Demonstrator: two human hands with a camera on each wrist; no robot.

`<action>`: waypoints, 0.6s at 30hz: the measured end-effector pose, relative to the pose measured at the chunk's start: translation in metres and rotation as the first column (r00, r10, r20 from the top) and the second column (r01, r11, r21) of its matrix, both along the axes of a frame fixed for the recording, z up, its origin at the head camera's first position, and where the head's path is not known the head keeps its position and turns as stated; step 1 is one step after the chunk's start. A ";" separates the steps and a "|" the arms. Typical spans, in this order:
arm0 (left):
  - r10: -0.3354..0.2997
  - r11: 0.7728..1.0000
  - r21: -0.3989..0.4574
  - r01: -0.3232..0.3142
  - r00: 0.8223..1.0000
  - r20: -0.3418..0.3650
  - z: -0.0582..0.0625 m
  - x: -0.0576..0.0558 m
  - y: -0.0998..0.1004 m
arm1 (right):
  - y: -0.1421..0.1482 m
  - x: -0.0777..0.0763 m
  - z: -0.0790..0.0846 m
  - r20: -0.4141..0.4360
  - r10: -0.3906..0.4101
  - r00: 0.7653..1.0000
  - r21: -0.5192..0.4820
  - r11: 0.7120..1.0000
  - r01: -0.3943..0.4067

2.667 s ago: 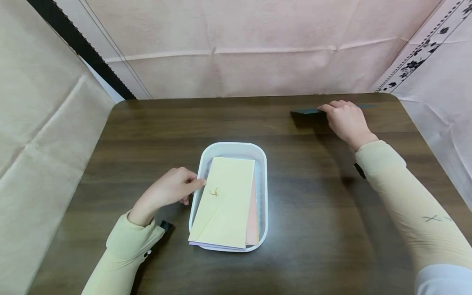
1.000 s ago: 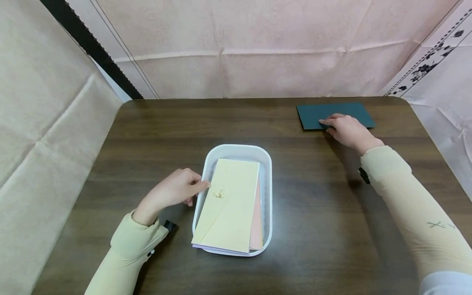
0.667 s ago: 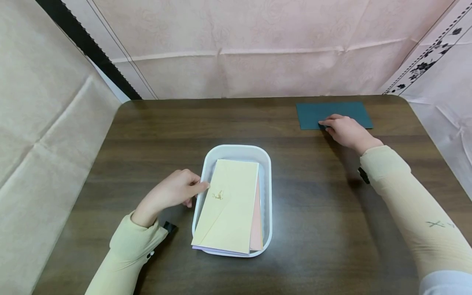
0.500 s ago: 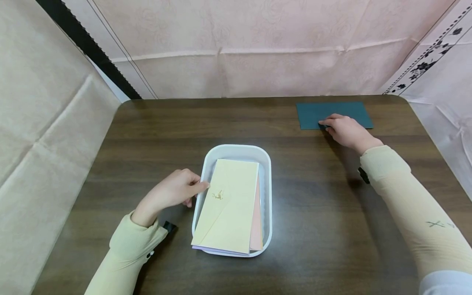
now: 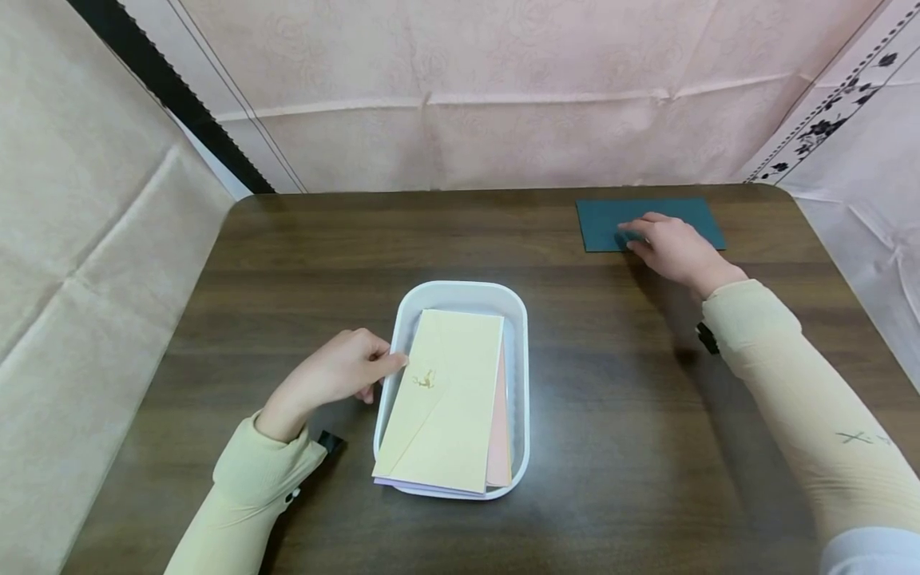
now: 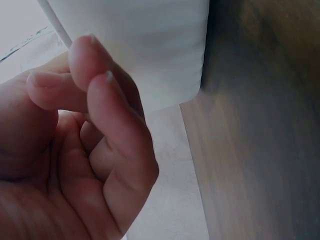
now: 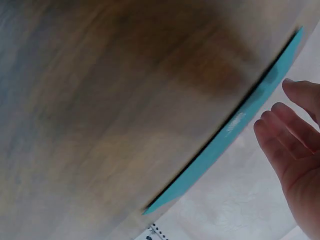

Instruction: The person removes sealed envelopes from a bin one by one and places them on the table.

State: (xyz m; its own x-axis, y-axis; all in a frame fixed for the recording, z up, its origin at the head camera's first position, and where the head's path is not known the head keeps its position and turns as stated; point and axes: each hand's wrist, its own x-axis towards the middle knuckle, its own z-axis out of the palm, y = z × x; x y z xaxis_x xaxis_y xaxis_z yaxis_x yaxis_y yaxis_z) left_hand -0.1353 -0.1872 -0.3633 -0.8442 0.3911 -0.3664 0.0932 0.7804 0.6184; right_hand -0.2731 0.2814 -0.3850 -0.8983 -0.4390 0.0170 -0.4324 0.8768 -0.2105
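Observation:
In the head view my left hand [image 5: 338, 371] holds the left rim of a white plastic basket [image 5: 510, 303], thumb on the rim and fingers outside the wall. The left wrist view shows curled fingers by the basket's outer wall [image 6: 165, 60]. Leaning in the basket is a stack of envelopes, a cream envelope [image 5: 449, 407] with a small gold emblem on top, pink [image 5: 498, 455] and lilac edges below. At the table's far right a teal envelope [image 5: 600, 216] lies flat. Just above it my right hand [image 5: 672, 247] hovers, fingers loosely bent, holding nothing; a gap shows in the right wrist view.
The brown wooden table [image 5: 323, 255] has rounded far corners. Pale cloth [image 5: 539, 104] hangs behind its far edge, with more cloth [image 5: 86, 319] at the left and a floral-bordered cloth [image 5: 877, 200] at the right.
The teal envelope came down from a tilted position to lie flat at the far right. My right hand has just let go and lifted slightly. The left hand stays on the basket rim.

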 end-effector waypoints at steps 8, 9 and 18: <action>0.001 1.000 -0.008 -0.001 1.000 -0.009 0.000 0.001 0.001 | -0.021 0.004 0.006 -0.019 0.057 0.998 -0.010 0.998 -0.057; 0.000 1.000 -0.007 0.000 1.000 -0.011 0.000 0.001 0.001 | -0.025 0.005 0.006 -0.027 0.073 0.997 -0.013 0.997 -0.074; -0.007 1.000 0.006 0.007 1.000 -0.014 -0.002 0.000 0.000 | -0.066 0.018 0.020 -0.129 0.221 0.967 -0.074 0.970 -0.231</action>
State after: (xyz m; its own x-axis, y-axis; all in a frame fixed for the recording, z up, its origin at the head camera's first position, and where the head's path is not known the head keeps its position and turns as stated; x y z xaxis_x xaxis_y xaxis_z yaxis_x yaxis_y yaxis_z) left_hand -0.1351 -0.1868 -0.3649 -0.8465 0.3987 -0.3527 0.1068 0.7762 0.6214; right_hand -0.2553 0.2153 -0.3653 -0.7653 -0.6223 0.1648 -0.6436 0.7339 -0.2172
